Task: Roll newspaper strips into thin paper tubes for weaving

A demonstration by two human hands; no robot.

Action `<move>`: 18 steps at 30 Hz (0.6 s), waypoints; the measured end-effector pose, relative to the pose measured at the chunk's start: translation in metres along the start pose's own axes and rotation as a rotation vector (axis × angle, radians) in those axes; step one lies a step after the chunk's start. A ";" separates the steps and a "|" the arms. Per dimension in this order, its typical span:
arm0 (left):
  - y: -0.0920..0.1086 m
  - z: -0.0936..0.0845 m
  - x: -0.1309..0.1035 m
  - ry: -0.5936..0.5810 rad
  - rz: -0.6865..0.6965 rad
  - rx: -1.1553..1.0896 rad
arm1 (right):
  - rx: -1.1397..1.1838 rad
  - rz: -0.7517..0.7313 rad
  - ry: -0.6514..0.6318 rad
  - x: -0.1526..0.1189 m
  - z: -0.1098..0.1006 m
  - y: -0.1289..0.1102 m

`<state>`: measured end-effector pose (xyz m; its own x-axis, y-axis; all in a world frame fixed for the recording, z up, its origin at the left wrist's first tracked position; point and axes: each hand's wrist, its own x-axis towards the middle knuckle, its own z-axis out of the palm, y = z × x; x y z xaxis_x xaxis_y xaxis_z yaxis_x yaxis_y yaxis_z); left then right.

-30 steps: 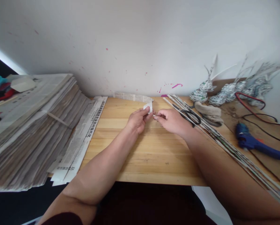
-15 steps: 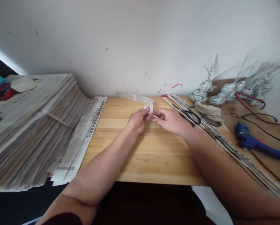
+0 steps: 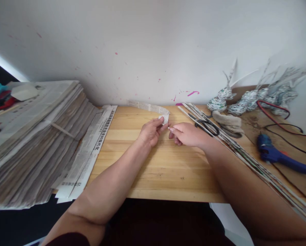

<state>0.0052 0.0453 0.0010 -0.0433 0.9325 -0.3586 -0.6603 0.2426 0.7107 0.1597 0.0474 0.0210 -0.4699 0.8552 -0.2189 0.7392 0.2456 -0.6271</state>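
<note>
A long newspaper strip (image 3: 153,108) curves across the back of the wooden table, its near end folded over between my hands. My left hand (image 3: 151,131) is closed on that end, pinching it between thumb and fingers. Close on its right, my right hand (image 3: 182,133) pinches the thin rolled tip of the same strip with thumb and forefinger, the other fingers curled under. Black-handled scissors (image 3: 207,127) lie just beyond my right wrist, on a bundle of thin rolled paper sticks (image 3: 234,150).
On the left rises a tall stack of newspapers (image 3: 53,136), with cut newspaper strips (image 3: 91,150) beside it. At right are woven paper figures (image 3: 220,99), a crumpled cloth (image 3: 227,121), a blue glue gun (image 3: 278,157) and cables. A wall (image 3: 142,51) stands behind.
My right hand has turned over and shifted slightly, its fingers now curled below the thumb. The strip's folded end has tilted a little in my left hand, which stays in place.
</note>
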 end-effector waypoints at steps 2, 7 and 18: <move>-0.001 0.000 0.001 0.008 0.010 0.002 | -0.038 -0.039 0.070 0.000 0.001 0.000; 0.000 0.000 0.000 0.014 0.022 -0.009 | -0.147 -0.133 0.302 0.000 0.004 -0.005; 0.001 0.001 0.000 0.004 0.035 -0.009 | -0.131 -0.172 0.286 -0.002 0.003 -0.006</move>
<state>0.0049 0.0455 0.0022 -0.0695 0.9393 -0.3359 -0.6655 0.2072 0.7171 0.1552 0.0434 0.0229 -0.4525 0.8848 0.1117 0.7250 0.4379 -0.5315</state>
